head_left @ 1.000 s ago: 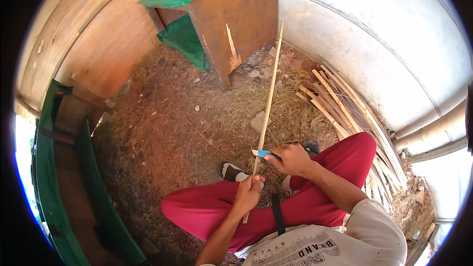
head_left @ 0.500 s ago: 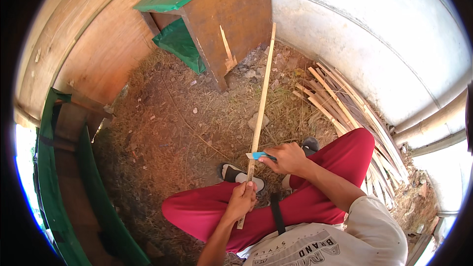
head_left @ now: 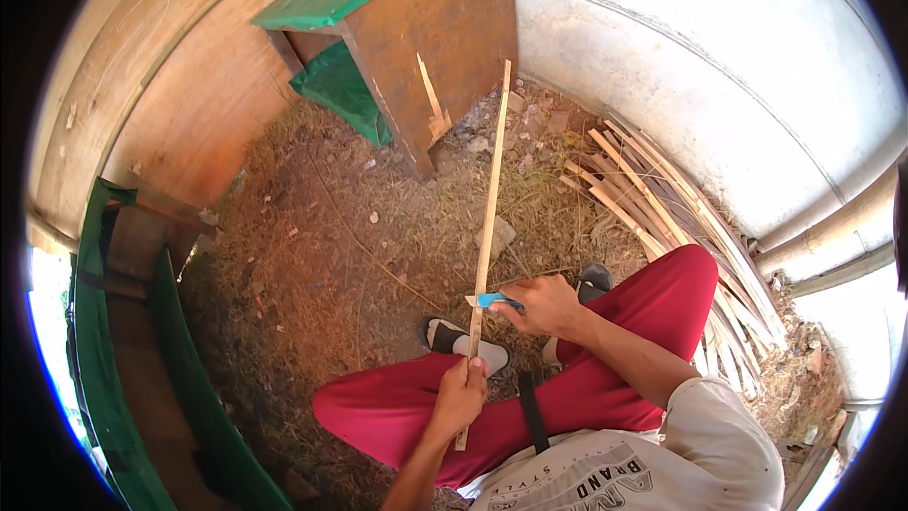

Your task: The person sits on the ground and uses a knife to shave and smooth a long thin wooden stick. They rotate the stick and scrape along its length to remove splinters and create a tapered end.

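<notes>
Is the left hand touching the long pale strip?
Touching. The head view shows the left hand closed around the pale strip, which emerges above and below the grip.

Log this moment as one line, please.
left hand: gripping pale strip near lower end | right hand: holding blue knife, blade across strip | pile of strips: on ground, right

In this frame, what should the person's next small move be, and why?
Probably a short stroke of the right hand, sliding the blue cutter along the pale strip away from the left hand: the blade appears to lie across the strip, and the left hand grips it near its lower end, below the blade.
</notes>
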`<state>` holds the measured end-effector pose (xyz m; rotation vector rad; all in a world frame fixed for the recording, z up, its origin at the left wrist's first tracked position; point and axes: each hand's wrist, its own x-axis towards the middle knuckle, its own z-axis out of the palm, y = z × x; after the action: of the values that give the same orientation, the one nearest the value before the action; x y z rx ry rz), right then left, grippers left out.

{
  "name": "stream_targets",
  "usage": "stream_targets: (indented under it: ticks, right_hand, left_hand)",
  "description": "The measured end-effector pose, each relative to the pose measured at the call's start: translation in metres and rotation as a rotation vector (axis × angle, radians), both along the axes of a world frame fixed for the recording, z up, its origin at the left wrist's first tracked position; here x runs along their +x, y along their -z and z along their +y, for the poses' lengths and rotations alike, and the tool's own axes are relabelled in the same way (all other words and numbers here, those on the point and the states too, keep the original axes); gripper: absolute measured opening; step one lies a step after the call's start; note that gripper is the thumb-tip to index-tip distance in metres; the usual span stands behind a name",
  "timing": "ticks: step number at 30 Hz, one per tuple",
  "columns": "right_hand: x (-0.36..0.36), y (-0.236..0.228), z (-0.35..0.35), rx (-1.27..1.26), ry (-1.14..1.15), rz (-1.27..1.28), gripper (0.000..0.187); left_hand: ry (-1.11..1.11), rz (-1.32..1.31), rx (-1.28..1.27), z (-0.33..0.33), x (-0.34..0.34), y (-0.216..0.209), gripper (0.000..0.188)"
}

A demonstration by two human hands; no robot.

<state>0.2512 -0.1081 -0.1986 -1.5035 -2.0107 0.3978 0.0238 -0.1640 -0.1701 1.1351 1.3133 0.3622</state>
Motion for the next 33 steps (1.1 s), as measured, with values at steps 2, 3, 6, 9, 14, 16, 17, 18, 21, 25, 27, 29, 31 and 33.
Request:
stream_targets:
  ticks: [2, 3, 6, 9, 14, 16, 17, 18, 21, 25, 27, 29, 31, 33]
  right_hand:
    - [-0.001, -0.002, 0.000, -0.008, 0.001, 0.012, 0.038]
    - [-0.001, -0.002, 0.000, -0.012, 0.004, 0.007, 0.038]
    - [-0.001, -0.002, 0.000, -0.023, 0.012, -0.003, 0.038]
    - [0.000, 0.002, 0.001, -0.031, 0.016, -0.004, 0.038]
    - [-0.002, 0.006, 0.002, -0.040, 0.031, -0.025, 0.039]
    - [-0.003, 0.010, 0.003, -0.023, 0.027, -0.009, 0.039]
    - [-0.003, 0.011, 0.003, -0.015, 0.025, -0.001, 0.040]
    - [-0.003, 0.012, 0.003, -0.018, 0.026, -0.003, 0.040]
    - [-0.002, 0.014, 0.003, -0.020, 0.042, -0.024, 0.041]
    - [0.000, 0.016, 0.005, -0.028, 0.056, -0.020, 0.042]
    - [0.001, 0.018, 0.006, -0.039, 0.044, -0.027, 0.041]
    - [0.002, 0.022, 0.008, -0.048, 0.031, -0.077, 0.038]
    - [0.001, 0.020, 0.008, -0.055, 0.023, -0.059, 0.038]
    - [0.000, 0.020, 0.008, -0.060, 0.021, -0.053, 0.039]
  left_hand:
    - [0.012, -0.003, 0.035, -0.001, -0.002, 0.002, 0.034]
    - [0.018, -0.005, 0.050, -0.001, -0.003, 0.002, 0.034]
    - [-0.020, -0.048, -0.050, 0.002, 0.000, -0.004, 0.035]
    - [-0.046, -0.080, -0.104, 0.002, 0.001, -0.007, 0.034]
    - [-0.013, 0.037, -0.007, -0.001, 0.002, -0.006, 0.036]
    - [0.027, 0.103, 0.085, -0.001, -0.001, 0.000, 0.037]
    - [0.050, 0.129, 0.124, 0.000, -0.002, 0.003, 0.036]
    - [0.075, 0.155, 0.163, 0.000, -0.002, 0.004, 0.036]
    - [0.094, 0.199, 0.164, -0.001, -0.002, 0.004, 0.035]
    - [0.116, 0.239, 0.174, -0.006, -0.001, 0.004, 0.037]
    - [0.104, 0.231, 0.198, -0.008, -0.003, 0.003, 0.037]
    - [0.139, 0.264, 0.230, -0.006, -0.005, 0.005, 0.037]
    - [0.151, 0.281, 0.240, -0.005, -0.007, 0.004, 0.036]
    - [0.147, 0.279, 0.221, -0.006, -0.007, 0.003, 0.035]
